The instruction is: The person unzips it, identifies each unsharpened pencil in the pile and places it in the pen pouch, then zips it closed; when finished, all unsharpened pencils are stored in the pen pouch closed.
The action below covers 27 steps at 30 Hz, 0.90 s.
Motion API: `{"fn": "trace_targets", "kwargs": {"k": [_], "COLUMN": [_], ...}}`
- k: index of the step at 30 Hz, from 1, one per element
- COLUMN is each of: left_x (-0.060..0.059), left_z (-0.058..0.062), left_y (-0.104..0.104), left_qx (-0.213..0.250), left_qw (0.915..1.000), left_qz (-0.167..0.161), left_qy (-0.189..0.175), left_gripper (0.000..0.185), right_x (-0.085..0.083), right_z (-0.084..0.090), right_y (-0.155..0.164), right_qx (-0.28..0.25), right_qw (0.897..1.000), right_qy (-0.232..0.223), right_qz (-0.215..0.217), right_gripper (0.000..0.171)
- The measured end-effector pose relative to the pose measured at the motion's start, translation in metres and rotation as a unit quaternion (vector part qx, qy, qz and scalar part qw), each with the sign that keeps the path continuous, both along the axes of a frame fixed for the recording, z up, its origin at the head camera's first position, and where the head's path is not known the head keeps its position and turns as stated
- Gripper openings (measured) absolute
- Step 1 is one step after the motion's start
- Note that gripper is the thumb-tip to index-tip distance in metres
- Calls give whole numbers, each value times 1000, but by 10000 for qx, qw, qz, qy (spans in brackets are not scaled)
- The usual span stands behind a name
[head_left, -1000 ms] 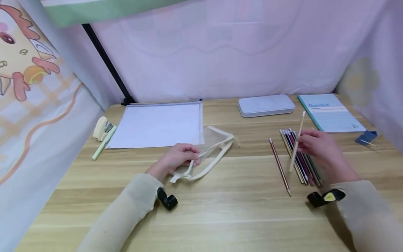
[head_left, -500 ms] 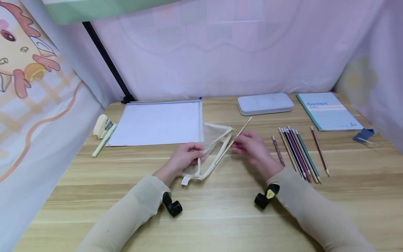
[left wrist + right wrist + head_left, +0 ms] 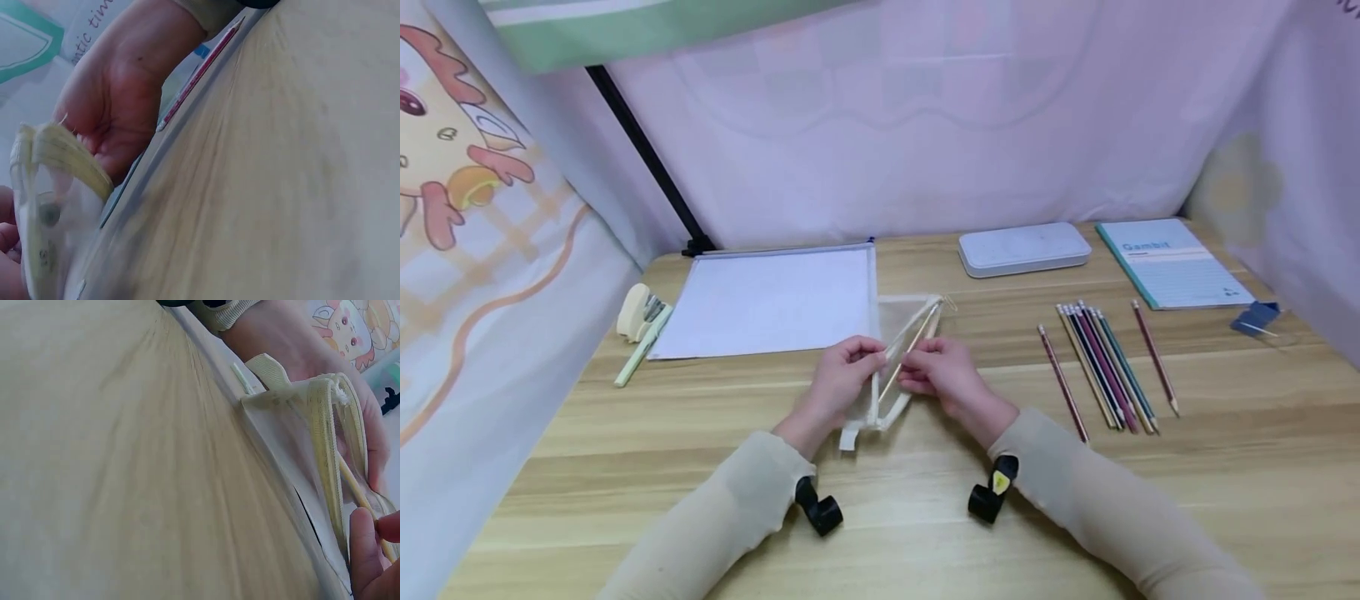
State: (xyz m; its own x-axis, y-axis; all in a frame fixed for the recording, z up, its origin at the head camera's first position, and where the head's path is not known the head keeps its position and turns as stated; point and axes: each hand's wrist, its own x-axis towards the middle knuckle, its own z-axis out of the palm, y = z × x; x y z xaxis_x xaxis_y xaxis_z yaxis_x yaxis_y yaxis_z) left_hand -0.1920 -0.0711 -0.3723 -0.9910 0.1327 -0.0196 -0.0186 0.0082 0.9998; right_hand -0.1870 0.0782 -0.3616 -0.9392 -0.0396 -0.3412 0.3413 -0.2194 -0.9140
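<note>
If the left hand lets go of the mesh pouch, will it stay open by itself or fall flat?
Probably it falls flat: the mesh pouch looks thin and see-through, and its mouth gapes only where the left hand pinches the rim. It seems very light, so the pencil held by the right hand could drag it along the table.

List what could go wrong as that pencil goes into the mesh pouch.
The pencil enters at a slant, so its tip might snag the mesh pouch or poke through instead of sliding in. The left hand pinches only one edge of the opening; if it slips, the mouth may close on the pencil. The right hand holds the pencil near its lower end, so the long free end could swing off line.
</note>
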Motion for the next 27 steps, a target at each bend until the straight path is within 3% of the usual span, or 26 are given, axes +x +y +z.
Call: {"fn": "trace_targets", "kwargs": {"k": [7, 11, 14, 17, 20, 23, 27], "left_x": [8, 10, 10, 9, 9, 9, 7], "left_z": [4, 6, 6, 6, 5, 5, 4], "left_y": [12, 15, 15, 13, 10, 6, 2], "left_qx": [557, 765, 919, 931, 848, 775, 741], "left_qw": [9984, 9970, 9955, 9953, 9960, 9964, 9965], "left_qz": [90, 81, 68, 78, 102, 123, 169], "left_qy": [-37, -121, -208, -235, -242, -304, -360], "left_gripper": [15, 14, 12, 11, 12, 12, 13], "right_x": [1, -1, -2, 1, 9, 16, 20], "right_z": [-5, -9, -8, -1, 13, 25, 34], "right_y": [-7, -7, -5, 5, 31, 72, 131], "right_qx": [85, 34, 85, 482, 1180, 1816, 2495], "right_qw": [9998, 9997, 9993, 9963, 9808, 9522, 9305], "right_qy": [166, 240, 252, 303, 592, 1182, 1745], "right_qz": [29, 64, 256, 643, 1437, 2154, 2038], "right_gripper": [9, 15, 25, 32, 37, 42, 44]}}
